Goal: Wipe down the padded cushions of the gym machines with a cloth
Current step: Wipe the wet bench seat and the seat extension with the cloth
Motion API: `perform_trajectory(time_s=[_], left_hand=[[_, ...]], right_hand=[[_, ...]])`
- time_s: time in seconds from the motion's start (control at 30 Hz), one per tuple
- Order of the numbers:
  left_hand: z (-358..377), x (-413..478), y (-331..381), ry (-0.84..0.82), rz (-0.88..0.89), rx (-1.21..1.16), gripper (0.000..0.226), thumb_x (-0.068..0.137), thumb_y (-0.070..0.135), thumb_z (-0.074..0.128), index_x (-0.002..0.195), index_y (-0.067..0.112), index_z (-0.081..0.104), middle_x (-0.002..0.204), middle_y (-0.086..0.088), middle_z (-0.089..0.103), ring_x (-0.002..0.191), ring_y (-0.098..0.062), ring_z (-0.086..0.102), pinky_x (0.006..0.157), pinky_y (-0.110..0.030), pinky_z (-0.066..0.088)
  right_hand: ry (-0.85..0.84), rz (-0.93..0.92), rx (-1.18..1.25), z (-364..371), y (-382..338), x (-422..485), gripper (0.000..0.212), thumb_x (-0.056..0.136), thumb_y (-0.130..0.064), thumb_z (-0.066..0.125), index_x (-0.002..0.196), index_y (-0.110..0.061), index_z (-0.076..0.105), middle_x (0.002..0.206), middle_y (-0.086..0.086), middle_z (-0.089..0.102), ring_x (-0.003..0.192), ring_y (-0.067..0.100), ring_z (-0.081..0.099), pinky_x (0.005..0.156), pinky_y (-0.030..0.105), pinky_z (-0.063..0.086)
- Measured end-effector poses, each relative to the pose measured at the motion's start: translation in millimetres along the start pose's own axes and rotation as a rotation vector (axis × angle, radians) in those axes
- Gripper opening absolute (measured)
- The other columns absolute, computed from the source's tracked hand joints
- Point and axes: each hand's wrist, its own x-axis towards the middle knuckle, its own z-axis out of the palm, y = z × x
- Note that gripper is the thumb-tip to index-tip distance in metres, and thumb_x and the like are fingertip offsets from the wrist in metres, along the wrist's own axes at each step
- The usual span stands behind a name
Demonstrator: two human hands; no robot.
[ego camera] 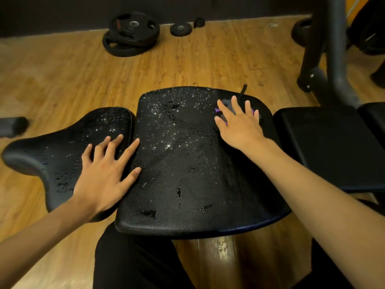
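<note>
Early stage: right hand (239,126) is pressing the dark cloth (226,102) under straightened fingers (236,106) at the far right of the centre cushion (183,174), a strip seemingly wiped; droplets (168,146) are beading over the rest and the left cushion (62,151), where the left hand (104,176) is resting spread, empty.

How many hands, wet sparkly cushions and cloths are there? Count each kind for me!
Hands: 2, the left hand and the right hand
Wet cushions: 2, the saddle-shaped cushion and the wide cushion
Cloths: 1, the cloth under the right hand
Total: 5
</note>
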Motion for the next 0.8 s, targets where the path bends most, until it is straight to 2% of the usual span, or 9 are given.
perform_trajectory(time_s=[0.07,0.13,0.2,0.27,0.37,0.5,0.6,0.7,0.8], left_hand=[[1,0,0,-0.010,0.006,0.004,0.076,0.100,0.073,0.009,0.165,0.035,0.021,0.160,-0.018,0.037,0.150,-0.044,0.028,0.118,-0.067,0.020],[1,0,-1,-0.006,0.003,-0.001,0.076,0.100,0.073,0.010,0.165,0.035,0.021,0.160,-0.018,0.038,0.150,-0.044,0.029,0.118,-0.067,0.021],[1,1,-1,-0.004,0.006,-0.003,0.076,0.100,0.073,0.011,0.165,0.035,0.022,0.160,-0.018,0.038,0.150,-0.044,0.030,0.118,-0.067,0.021],[1,2,-1,-0.008,0.002,-0.008,0.076,0.100,0.072,0.012,0.165,0.035,0.023,0.160,-0.018,0.038,0.149,-0.044,0.030,0.117,-0.068,0.021],[0,3,-1,-0.018,0.001,-0.006,0.076,0.100,0.072,0.012,0.165,0.035,0.023,0.159,-0.017,0.038,0.149,-0.044,0.030,0.117,-0.068,0.021],[-1,4,-1,-0.027,0.005,0.015,0.076,0.100,0.071,0.013,0.165,0.033,0.022,0.160,-0.019,0.037,0.149,-0.045,0.030,0.117,-0.069,0.021],[-1,4,1,-0.034,0.003,0.036,0.077,0.100,0.071,0.010,0.165,0.032,0.023,0.159,-0.019,0.038,0.149,-0.045,0.030,0.117,-0.069,0.021],[0,3,2,-0.027,-0.005,0.030,0.078,0.100,0.073,0.008,0.165,0.032,0.024,0.158,-0.019,0.039,0.149,-0.044,0.030,0.117,-0.068,0.022],[0,2,2,-0.020,-0.002,0.022,0.077,0.100,0.072,0.009,0.165,0.034,0.022,0.159,-0.018,0.039,0.150,-0.044,0.029,0.117,-0.067,0.022]], right_hand=[[0.049,-0.028,0.016,13,-1,-39,0.057,0.107,-0.054,0.021,0.162,-0.040,0.011,0.172,0.002,-0.002,0.157,0.035,-0.007,0.127,0.053,-0.001],[0.095,-0.072,0.014,29,0,-105,0.062,0.104,-0.057,0.012,0.162,-0.037,0.014,0.172,0.002,0.004,0.157,0.032,-0.005,0.127,0.051,0.002],[0.059,-0.095,0.007,40,1,-167,0.066,0.101,-0.060,0.005,0.162,-0.038,0.015,0.171,-0.001,0.007,0.158,0.029,-0.004,0.127,0.049,0.004],[0.021,-0.110,-0.024,43,4,-191,0.065,0.101,-0.062,0.002,0.161,-0.040,0.015,0.170,-0.004,0.009,0.158,0.028,0.000,0.125,0.050,0.007],[0.023,-0.137,-0.031,35,6,-143,0.067,0.097,-0.064,-0.001,0.160,-0.043,0.007,0.171,-0.006,-0.002,0.157,0.026,-0.009,0.127,0.050,-0.002],[0.158,-0.036,-0.008,21,-3,-21,0.060,0.106,-0.056,0.016,0.162,-0.038,0.013,0.172,0.000,0.000,0.157,0.034,-0.006,0.126,0.054,-0.004],[0.091,0.034,-0.007,5,-16,37,0.058,0.108,-0.053,0.017,0.163,-0.039,0.005,0.172,0.000,-0.009,0.156,0.036,-0.013,0.125,0.055,-0.005],[0.080,0.005,-0.008,8,-13,23,0.058,0.109,-0.050,0.017,0.164,-0.033,0.005,0.172,0.004,-0.007,0.156,0.034,-0.012,0.126,0.052,-0.003],[0.167,-0.096,0.013,30,4,-59,0.062,0.106,-0.049,0.015,0.162,-0.023,0.021,0.170,0.011,0.012,0.157,0.035,0.003,0.127,0.051,0.006]])
